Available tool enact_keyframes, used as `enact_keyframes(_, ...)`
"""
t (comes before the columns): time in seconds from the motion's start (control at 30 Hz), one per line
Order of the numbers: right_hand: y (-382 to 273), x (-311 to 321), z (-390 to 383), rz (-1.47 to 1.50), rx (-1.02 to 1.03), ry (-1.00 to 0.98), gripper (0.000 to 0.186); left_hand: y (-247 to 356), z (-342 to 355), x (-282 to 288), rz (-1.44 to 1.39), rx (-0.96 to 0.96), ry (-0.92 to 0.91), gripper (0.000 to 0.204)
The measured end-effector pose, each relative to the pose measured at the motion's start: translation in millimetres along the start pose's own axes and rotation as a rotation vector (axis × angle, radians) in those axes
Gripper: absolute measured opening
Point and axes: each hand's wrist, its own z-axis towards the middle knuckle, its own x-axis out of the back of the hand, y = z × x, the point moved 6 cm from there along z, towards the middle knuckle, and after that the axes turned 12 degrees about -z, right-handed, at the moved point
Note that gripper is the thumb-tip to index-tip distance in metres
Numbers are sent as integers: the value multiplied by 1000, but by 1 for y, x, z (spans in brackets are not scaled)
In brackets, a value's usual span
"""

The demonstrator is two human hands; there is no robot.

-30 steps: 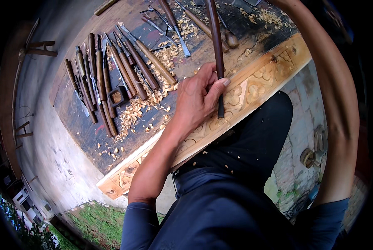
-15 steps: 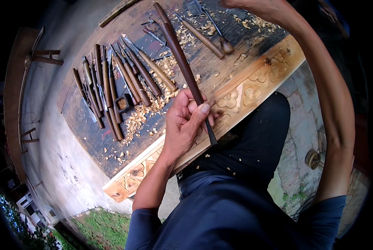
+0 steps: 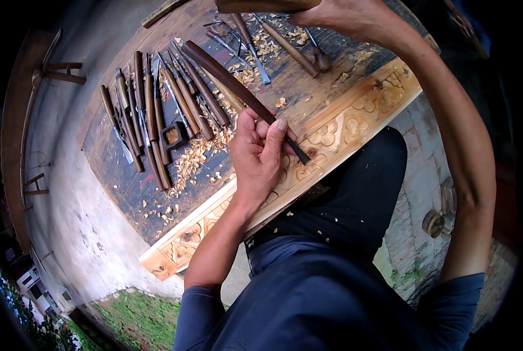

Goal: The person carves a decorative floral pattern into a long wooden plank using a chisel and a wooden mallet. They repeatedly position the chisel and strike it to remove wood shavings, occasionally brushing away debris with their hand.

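Observation:
My left hand [image 3: 254, 155] is closed around a dark brown carving chisel [image 3: 229, 75], thumb pressed along its lower part. The chisel slants down to the right, its tip over the carved face of a long pale wooden board [image 3: 355, 124]; whether it touches cannot be told. Flower-like shapes in relief run along this board, which lies across the bench's near edge above my legs. At the top edge my right hand [image 3: 320, 14] grips a thick brown wooden mallet [image 3: 267, 6], largely cut off by the picture's edge.
Several chisels and gouges [image 3: 156, 111] lie in a row on the worn bench [image 3: 127, 190], with a small dark square box [image 3: 172, 136] beside them. More tools [image 3: 287, 48] lie farther back. Wood shavings [image 3: 194, 158] are scattered between. A wooden bench [image 3: 36, 88] stands at far left.
The chisel's tip has moved up from the board's near edge onto the carved face, and its top has swung left. My right hand has moved left, bringing the mallet into view.

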Motion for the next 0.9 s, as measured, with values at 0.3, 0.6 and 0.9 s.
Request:
enact_keyframes(0.3,-22,-1,17,-62,19,-33,58,3,-5,-3,203,-41,-7,19)
enact_keyframes(0.6,-60,3,71,-310,245,-94,45,-1,-3,-3,211,-69,-19,19)
enact_keyframes(0.9,-65,-19,90,-476,333,-171,38,-2,1,-2,155,-11,30,15)
